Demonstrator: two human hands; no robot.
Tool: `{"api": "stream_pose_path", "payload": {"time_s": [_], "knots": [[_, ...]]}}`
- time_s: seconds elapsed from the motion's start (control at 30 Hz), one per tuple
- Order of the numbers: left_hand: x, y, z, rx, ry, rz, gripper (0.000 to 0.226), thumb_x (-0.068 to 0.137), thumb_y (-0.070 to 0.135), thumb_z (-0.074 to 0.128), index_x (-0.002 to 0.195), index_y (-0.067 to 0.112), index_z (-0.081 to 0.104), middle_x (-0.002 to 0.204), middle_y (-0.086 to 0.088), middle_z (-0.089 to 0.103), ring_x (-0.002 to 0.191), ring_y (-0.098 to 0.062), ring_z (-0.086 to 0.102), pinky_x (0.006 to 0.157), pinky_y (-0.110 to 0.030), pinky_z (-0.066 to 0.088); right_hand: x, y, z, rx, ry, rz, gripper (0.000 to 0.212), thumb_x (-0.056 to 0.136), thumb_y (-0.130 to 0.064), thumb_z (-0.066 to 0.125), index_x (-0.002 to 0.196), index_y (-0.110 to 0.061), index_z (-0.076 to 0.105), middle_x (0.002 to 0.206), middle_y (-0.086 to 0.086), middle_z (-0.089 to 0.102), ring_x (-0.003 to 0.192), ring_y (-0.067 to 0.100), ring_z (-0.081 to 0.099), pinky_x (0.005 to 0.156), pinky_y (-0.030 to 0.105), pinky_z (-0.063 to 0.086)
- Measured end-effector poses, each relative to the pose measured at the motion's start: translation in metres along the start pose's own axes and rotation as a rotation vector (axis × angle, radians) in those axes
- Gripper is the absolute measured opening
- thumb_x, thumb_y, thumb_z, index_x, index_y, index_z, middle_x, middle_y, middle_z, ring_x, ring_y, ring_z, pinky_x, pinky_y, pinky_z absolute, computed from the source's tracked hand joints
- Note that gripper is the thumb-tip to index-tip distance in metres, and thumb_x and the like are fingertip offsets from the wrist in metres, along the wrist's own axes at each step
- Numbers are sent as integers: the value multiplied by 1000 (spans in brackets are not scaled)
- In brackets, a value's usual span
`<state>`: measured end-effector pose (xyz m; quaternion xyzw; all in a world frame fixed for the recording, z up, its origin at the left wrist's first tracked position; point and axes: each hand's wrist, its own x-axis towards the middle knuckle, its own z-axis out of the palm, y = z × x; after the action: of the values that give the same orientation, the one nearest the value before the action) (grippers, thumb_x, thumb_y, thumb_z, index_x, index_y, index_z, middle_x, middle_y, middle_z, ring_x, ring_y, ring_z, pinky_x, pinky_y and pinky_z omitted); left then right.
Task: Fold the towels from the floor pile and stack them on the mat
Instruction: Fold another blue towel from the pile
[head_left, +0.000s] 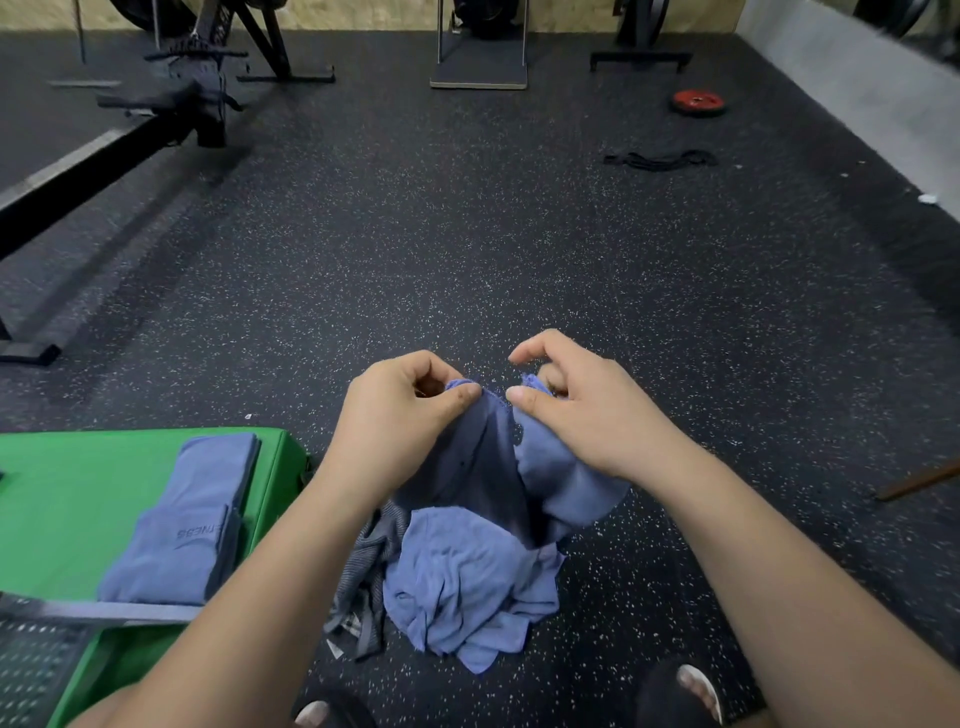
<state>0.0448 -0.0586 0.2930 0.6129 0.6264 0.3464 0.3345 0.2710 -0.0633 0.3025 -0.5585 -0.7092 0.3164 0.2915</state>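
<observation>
Beside the green mat (62, 499) bearing folded towels (182, 525), left hand (400, 410) and right hand (571, 410) pinch another towel (561, 478) above the unfolded pile (467, 587).

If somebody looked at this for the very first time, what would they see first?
Two hands in the middle: the left hand and right hand pinch the top edge of a blue towel, lifted above the crumpled pile on the speckled floor. At the lower left, folded blue towels lie on a bright green mat.
</observation>
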Motion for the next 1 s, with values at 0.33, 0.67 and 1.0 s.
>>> {"api": "stream_pose_path", "payload": {"time_s": [0.33, 0.67, 1.0], "knots": [[-1, 6, 5, -49, 9, -88, 6, 87, 34, 84, 85, 37, 79, 77, 15, 78, 69, -6, 68, 75, -37, 60, -7, -9, 15, -87, -109, 81, 13, 106, -19, 51, 115, -28, 53, 65, 2, 60, 60, 17, 58, 69, 40, 52], [-9, 14, 11, -94, -57, -26, 10, 87, 29, 88, 86, 33, 79, 80, 14, 80, 76, -5, 74, 80, -36, 61, -7, -26, 19, 86, -88, 158, 16, 104, -17, 46, 113, -29, 47, 80, 10, 70, 57, 23, 73, 67, 34, 56], [-15, 22, 8, 46, -25, 159, 21, 93, 15, 79, 103, 33, 83, 87, 21, 79, 83, 5, 73, 78, -25, 61, -8, -25, 26, 221, -44, 159, 40, 100, -9, 45, 130, -34, 51, 83, 3, 74, 73, 16, 79, 94, 53, 59]]}}
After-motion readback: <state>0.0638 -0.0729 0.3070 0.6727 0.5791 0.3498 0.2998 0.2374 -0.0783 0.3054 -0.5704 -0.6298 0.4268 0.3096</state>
